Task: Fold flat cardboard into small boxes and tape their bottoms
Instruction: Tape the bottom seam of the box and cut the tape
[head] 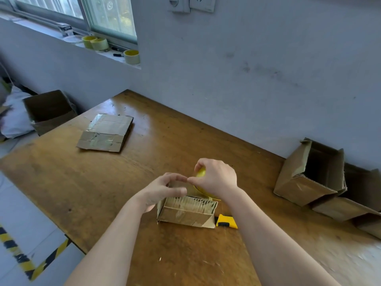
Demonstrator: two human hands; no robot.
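Note:
A small cardboard box (186, 212) stands on the wooden table (103, 193) near its front middle, its folded flaps facing up. My right hand (216, 176) grips a yellow roll of tape (201, 173) above the box's far edge. A strip of tape runs from the roll down onto the box top. My left hand (162, 188) rests on the box's left end, its fingers curled over the top edge and meeting my right thumb. A stack of flat cardboard (106, 132) lies at the table's far left.
A yellow utility knife (225, 221) lies right of the box. Folded boxes (313, 174) are piled at the table's right by the wall. An open carton (49, 110) stands beyond the left edge. Tape rolls (132, 56) sit on the window sill.

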